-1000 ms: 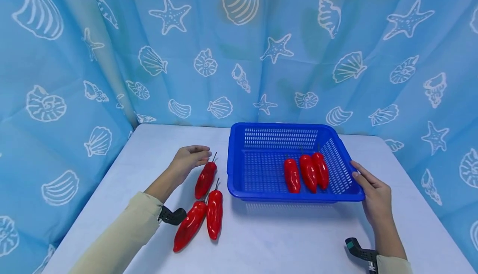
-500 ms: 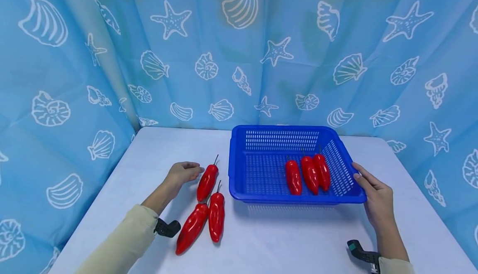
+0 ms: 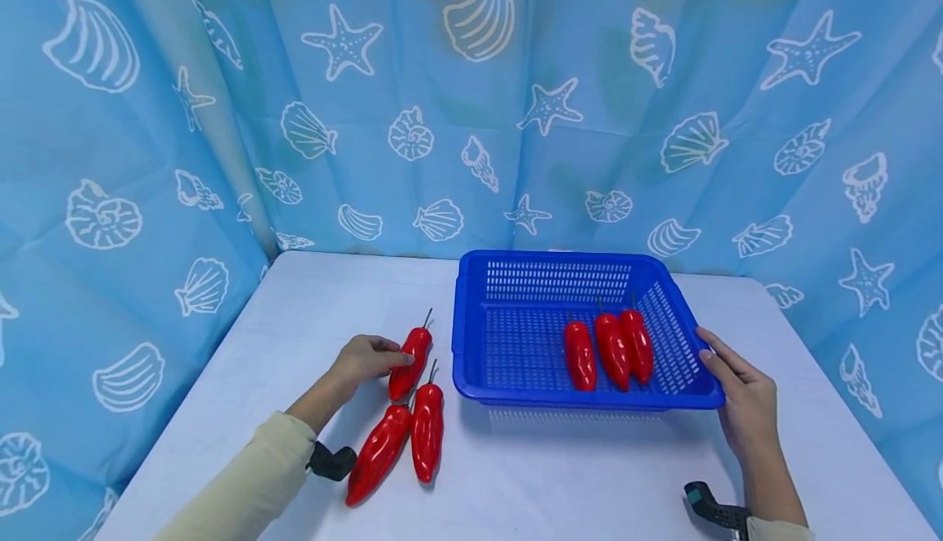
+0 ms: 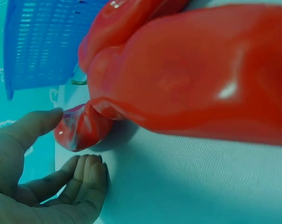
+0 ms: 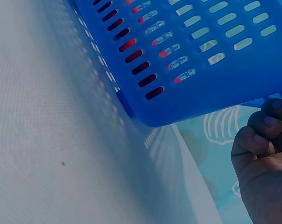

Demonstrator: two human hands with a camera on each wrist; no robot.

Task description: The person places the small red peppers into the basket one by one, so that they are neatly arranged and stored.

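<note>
My left hand (image 3: 361,361) is at a red chili pepper (image 3: 417,349), the farthest of three on the white table left of the basket. In the left wrist view the thumb lies along this pepper's (image 4: 80,133) side, while the other fingers (image 4: 78,179) are bent below it with a gap between. Two more red peppers lie nearer, one slanted (image 3: 379,455) and one almost straight (image 3: 427,435). My right hand (image 3: 747,402) holds the right rim of a blue plastic basket (image 3: 545,258), thumb over the edge. Inside the basket, three red peppers (image 3: 611,353) lie side by side.
The white tablecloth (image 3: 560,475) runs under everything. A blue curtain (image 3: 471,99) with white shell prints hangs behind and at both sides. A black wrist camera (image 3: 331,461) on the left arm comes close to the slanted pepper.
My left hand has drawn back toward me from the far pepper's stem, and its fingers now overlap the pepper's body. The right hand keeps its hold on the basket rim.
</note>
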